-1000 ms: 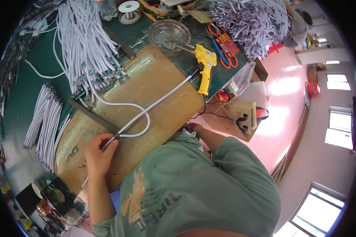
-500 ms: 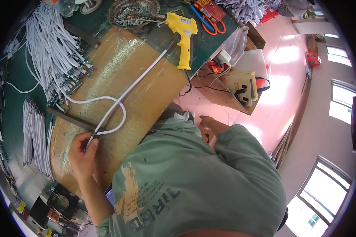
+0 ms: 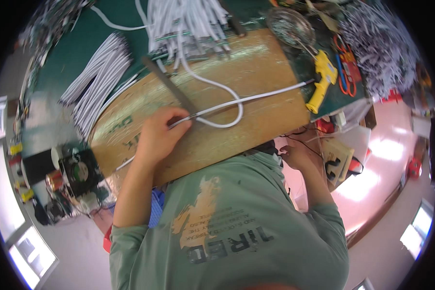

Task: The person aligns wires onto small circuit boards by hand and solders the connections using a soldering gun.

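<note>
My left hand (image 3: pixel 163 129) is closed on a white cable (image 3: pixel 270 94), pinching it at a dark joint where a second cable meets it. The second white cable (image 3: pixel 217 86) curves from the bundle into a loop and crosses the held one. To the right, the held cable's far end lies near a yellow pistol-shaped soldering gun (image 3: pixel 325 77). My right hand (image 3: pixel 295 157) hangs beyond the bench's near edge, close to my body. Its fingers are blurred and partly curled, and I see nothing in them.
A brown board (image 3: pixel 256 58) covers the bench, with a dark metal bar (image 3: pixel 169 84) on it. Beyond lie a bundle of white cables (image 3: pixel 188 24) with small circuit boards, a cable stack (image 3: pixel 99 77), a metal dish (image 3: pixel 290 29) and scissors (image 3: pixel 345 72). A fan (image 3: pixel 79 171) stands left.
My view has swung, so the bench things now sit further right and turned. My left hand keeps its pinch on the cable. My right hand stays beyond the bench's edge.
</note>
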Demonstrator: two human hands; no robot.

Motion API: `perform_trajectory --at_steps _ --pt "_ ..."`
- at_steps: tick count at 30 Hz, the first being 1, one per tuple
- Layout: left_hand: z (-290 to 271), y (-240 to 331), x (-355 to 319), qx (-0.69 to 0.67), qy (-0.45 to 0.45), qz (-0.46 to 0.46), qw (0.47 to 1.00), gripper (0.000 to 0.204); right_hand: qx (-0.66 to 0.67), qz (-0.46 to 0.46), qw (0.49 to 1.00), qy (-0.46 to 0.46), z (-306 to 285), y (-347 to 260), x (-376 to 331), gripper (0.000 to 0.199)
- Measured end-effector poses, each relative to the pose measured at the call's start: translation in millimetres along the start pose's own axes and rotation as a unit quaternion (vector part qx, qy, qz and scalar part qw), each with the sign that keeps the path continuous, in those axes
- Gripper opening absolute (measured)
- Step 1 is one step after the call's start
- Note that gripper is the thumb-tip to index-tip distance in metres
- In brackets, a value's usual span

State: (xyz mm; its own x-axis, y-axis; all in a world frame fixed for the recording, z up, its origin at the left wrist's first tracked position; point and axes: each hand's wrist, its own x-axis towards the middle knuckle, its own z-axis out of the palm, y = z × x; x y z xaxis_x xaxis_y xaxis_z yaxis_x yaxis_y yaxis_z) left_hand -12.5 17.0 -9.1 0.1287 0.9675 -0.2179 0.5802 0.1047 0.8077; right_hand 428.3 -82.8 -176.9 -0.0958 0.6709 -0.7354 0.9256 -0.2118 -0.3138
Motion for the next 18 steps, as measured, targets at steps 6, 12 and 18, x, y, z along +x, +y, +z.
perform_trajectory --at_steps 6,12,18 --pt "-2 17 -8 0.001 0.011 -0.001 1.0 0.02 0.053 -0.241 0.964 0.101 -118 -159 -75 0.017" --pt "-17 40 -15 0.021 0.023 0.06 0.998 0.017 0.092 -0.458 0.83 0.306 -130 -249 -65 0.028" --pt "-21 40 -22 0.032 0.042 0.109 0.993 0.014 0.034 -0.543 0.752 0.373 -140 -278 -30 0.035"
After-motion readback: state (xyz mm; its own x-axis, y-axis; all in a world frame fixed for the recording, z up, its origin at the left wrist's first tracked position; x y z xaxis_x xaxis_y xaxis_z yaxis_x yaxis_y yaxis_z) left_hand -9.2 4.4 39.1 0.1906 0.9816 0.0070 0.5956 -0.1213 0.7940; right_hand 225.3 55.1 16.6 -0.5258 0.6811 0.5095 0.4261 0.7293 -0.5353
